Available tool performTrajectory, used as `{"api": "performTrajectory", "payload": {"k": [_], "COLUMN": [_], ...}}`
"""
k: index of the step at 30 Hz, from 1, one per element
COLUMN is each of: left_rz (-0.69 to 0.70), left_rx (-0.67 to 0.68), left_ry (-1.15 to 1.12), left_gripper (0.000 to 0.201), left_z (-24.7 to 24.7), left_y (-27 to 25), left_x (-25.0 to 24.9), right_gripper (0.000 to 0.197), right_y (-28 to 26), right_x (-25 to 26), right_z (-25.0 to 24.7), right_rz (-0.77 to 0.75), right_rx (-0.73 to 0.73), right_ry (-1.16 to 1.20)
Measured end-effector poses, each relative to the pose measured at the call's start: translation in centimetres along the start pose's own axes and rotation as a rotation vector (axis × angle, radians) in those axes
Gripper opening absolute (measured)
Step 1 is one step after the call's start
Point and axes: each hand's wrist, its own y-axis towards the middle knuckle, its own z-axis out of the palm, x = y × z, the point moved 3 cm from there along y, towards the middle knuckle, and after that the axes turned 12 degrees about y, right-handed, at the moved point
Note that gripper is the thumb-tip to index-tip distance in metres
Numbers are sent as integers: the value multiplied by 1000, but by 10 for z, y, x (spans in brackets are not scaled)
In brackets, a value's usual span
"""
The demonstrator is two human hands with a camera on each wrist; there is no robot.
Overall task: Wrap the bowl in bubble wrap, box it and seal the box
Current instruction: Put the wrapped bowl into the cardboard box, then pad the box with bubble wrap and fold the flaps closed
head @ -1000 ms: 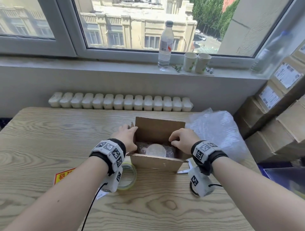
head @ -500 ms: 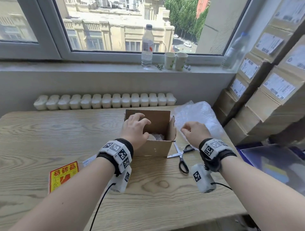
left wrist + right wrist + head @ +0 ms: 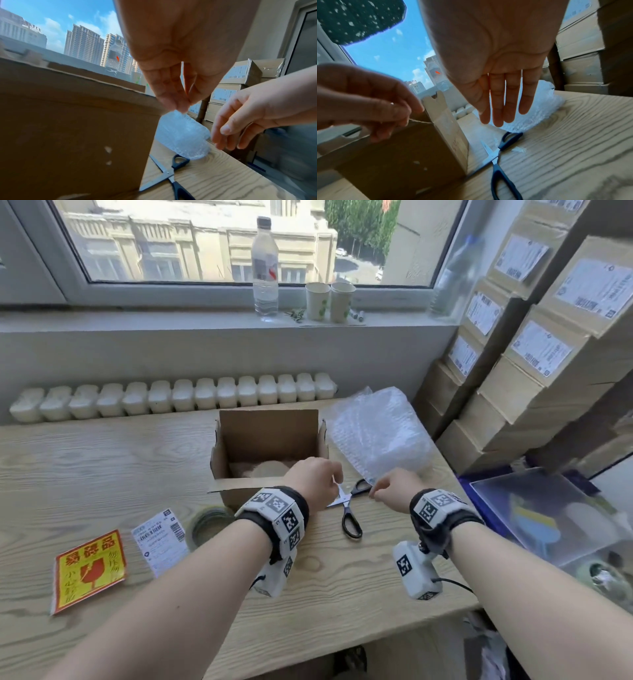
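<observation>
Wood-grain counter [image 3: 102,460] under a window. Wrapped bowl [image 3: 270,469] sits inside the open cardboard box [image 3: 236,494]. My left grip [image 3: 313,482] hovers at the box's right corner, fingertips together, holding nothing I can make out; right grip [image 3: 498,81] is released, fingers straight above the scissors [image 3: 351,508]. I'd take the crinkly bubble wrap [image 3: 373,433] by its edge and fill gaps before folding the stiff flaps.

Bare forearms, black wristbands [image 3: 445,518], white tag-marked camera units [image 3: 416,571], black cables [image 3: 455,583]

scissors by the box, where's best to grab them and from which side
Take the scissors by the black handle loops, reaching from the near table edge. They lie flat and slightly open, one loop pointing toward you with bare table around it; the blades point at the box, under the left hand.
</observation>
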Motion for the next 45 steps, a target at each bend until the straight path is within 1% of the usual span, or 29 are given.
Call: {"api": "performTrajectory", "payload": {"k": [4, 6, 7, 9, 11, 13, 15, 16, 19, 22, 24, 25, 28, 31, 34, 36, 37, 39, 40, 41, 42, 45], "left_rz": [33, 24, -2, -102, -247, -380, -449, -475, -545, -607, -664, -695, -741, -796, -788, -767, -762, -754, -752, -751, -738, -649], "left_rx": [48, 112, 167, 334, 482, 538, 550, 561, 593, 582, 549, 527, 471, 488, 517, 537, 546, 548, 542, 517, 466, 237], "left_ry": [45, 39, 33, 32, 17, -46, -80, -84, -109, -174, -268, -351, -554, -735, -793, -816, -823, -816, -806, -783, -743, -635], "left_gripper": [21, 22, 22, 22, 21, 23, 26, 24, 9, 4, 12, 15, 14, 19, 38, 42, 42, 42, 41, 41, 37, 14], "left_z": [18, 33, 44, 72, 101, 122, 132, 137, 142, 146, 151, 152, 153, 149, 138, 131, 129, 126, 124, 120, 114, 83], "left_y": [29, 44, 50, 60, 65, 67, 69, 73, 82, 91, 94, 96, 102, 104, 104, 104, 104, 105, 106, 108, 112, 125], "left_x": [-34, -44, -44, -36, -21, -9, -2, 0, 1, -3, -5, -7, -13, -15, -17, -20, -22, -26, -28, -28, -27, -28], "right_gripper": [27, 29, 30, 37, 45, 45, 42, 38, 21, 20, 18, 18, 23, 19, 24, 26, 26, 23, 19, 15, 12, 15], "right_y": [28, 42, 49, 65, 79, 91, 99, 104, 112, 118, 120, 119, 119, 118, 114, 111, 107, 107, 108, 113, 121, 141], "right_x": [-10, -12, -14, -18, -22, -26, -28, -31, -37, -46, -53, -57, -71, -76, -75, -72, -70, -68, -66, -65, -62, -48], "right_z": [17, 23, 25, 29, 32, 34, 34, 33, 33, 36, 37, 37, 40, 38, 34, 30, 27, 20, 15, 8, -3, -45], "right_rz": [-30, -59, -83, -136, -167, -176, -166, -148, -93, -51, -5, 20, 78, 133, 152, 138, 143, 115, 120, 139, 124, -17], "right_rx": [145, 200, 213, 257, 293, 311, 275, 247, 217, 242, 282, 308, 364, 438, 540, 572, 614, 672, 656, 598, 468, -49], "right_ry": [-88, -144, -175, -178, -173, -177, -172, -170, -192, -173, -123, -96, 32, 198, 274, 271, 281, 241, 256, 308, 341, 309]}}
